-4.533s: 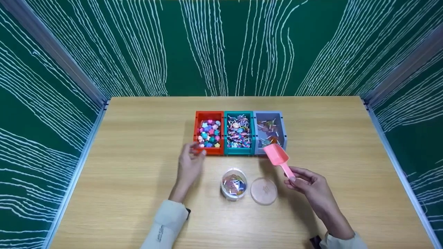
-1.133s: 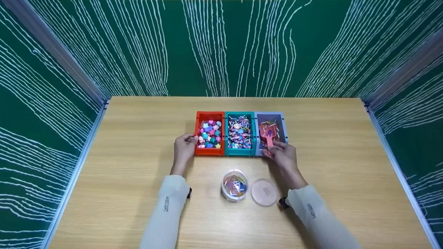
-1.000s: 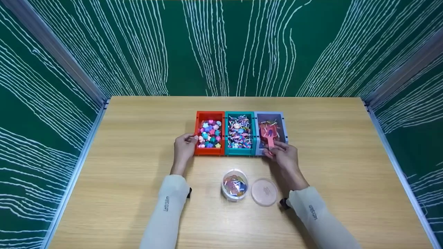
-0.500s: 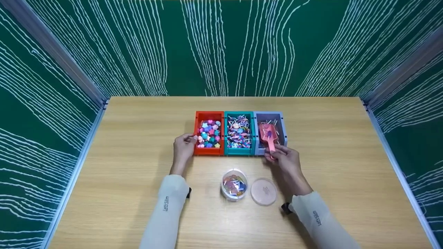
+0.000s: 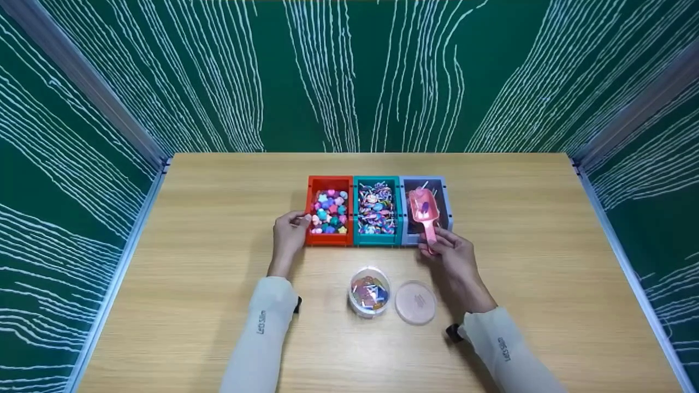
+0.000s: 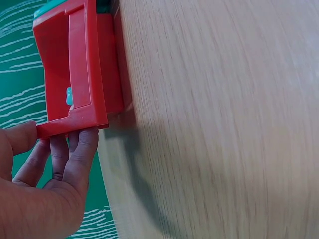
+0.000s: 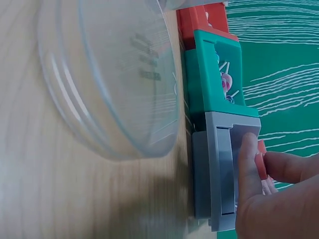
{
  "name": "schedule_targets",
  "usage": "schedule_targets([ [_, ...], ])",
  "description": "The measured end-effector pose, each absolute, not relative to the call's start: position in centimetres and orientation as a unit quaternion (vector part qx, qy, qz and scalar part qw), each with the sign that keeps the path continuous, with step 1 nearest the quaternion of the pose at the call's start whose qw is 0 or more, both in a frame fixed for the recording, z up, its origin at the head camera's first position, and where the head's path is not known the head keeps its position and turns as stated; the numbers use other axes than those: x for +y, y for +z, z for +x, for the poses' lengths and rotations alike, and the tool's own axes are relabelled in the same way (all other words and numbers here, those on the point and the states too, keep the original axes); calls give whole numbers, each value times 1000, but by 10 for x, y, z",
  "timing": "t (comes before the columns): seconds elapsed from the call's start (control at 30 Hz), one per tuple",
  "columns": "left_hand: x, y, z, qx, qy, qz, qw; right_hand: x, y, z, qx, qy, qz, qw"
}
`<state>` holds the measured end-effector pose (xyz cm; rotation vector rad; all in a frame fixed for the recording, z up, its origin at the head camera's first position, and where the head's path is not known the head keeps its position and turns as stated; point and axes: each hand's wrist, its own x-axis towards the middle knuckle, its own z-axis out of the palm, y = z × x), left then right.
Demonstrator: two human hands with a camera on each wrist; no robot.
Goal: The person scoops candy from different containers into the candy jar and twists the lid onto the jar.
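My right hand (image 5: 456,256) pinches the handle of a pink scoop (image 5: 423,204) over the grey bin (image 5: 449,218). Small clear and coloured pieces with short sticks lie in the scoop's bowl. At the other end of the row, my left hand (image 5: 289,237) holds the side wall of the red bin (image 6: 82,64), thumb at its rim and fingers along the outside. In the right wrist view, fingers hide most of the scoop. A round clear tub (image 5: 369,292) partly filled with similar pieces stands nearer to me, its round lid (image 5: 416,303) lying beside it.
Between the red and grey bins sits a teal bin (image 5: 378,240) full of striped lollipop-like pieces. The red bin holds star- and heart-shaped beads (image 5: 330,210). All stand on a wooden table (image 5: 218,218) before a green wall.
My right hand brought the scoop from in front of the grey bin down into it, then raised it slightly with pieces aboard. My left hand took hold of the red bin's side.
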<state>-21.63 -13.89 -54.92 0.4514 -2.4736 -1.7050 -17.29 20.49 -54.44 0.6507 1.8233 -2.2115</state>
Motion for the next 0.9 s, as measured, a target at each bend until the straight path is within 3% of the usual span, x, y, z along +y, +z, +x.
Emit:
schedule_targets([
  [0.9,-137,-549,-216,-816,-555,151,50,223,-524,-144,634,-742,177,124],
])
